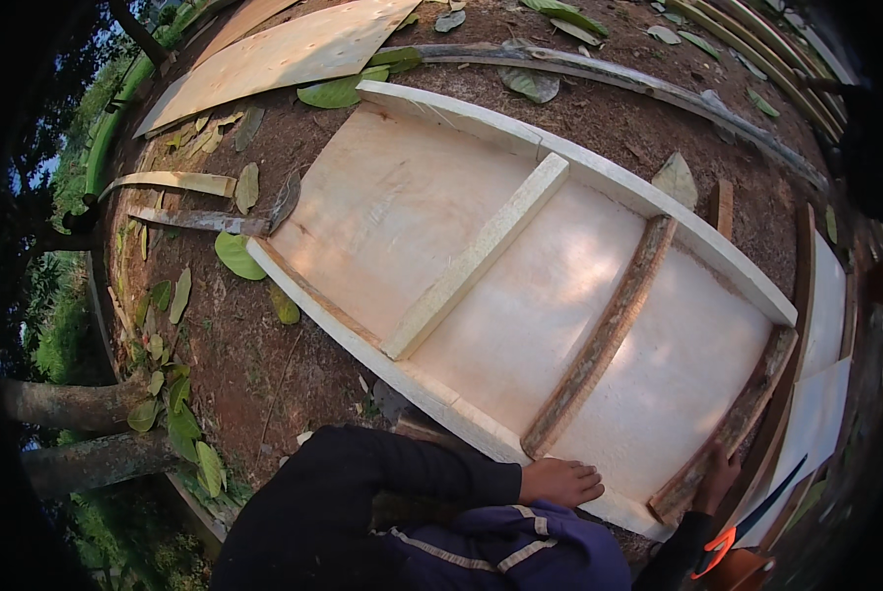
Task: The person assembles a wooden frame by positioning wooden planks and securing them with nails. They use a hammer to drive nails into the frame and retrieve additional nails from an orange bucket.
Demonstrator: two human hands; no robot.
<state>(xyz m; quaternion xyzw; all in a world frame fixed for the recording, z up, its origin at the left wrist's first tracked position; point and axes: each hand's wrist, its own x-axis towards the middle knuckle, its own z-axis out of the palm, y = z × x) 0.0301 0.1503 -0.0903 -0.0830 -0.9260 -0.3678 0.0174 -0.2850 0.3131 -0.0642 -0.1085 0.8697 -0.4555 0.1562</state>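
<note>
A shallow frame of pale wooden strips with a panel (382, 197) lies on the ground before me. Three crosspieces span it: a pale one (481, 261), a bark-edged one (604, 335) and a bark-edged end strip (737, 424) at the right. My left hand (561, 483) rests on the near side rail (461, 419), fingers lying out flat and holding nothing. At the right end, my right hand (719, 483) is closed around the outer side of the end strip; part of its fingers is hidden. Beside my right wrist is a handsaw (715, 552) with an orange handle and dark blade.
Another panel with white sheeting (825, 394) lies at the right. A plywood sheet (284, 59) and a long pole (609, 69) lie on the far side. Tree trunks (97, 463) stand at the left. Leaves (236, 254) and wood offcuts (180, 182) litter the soil.
</note>
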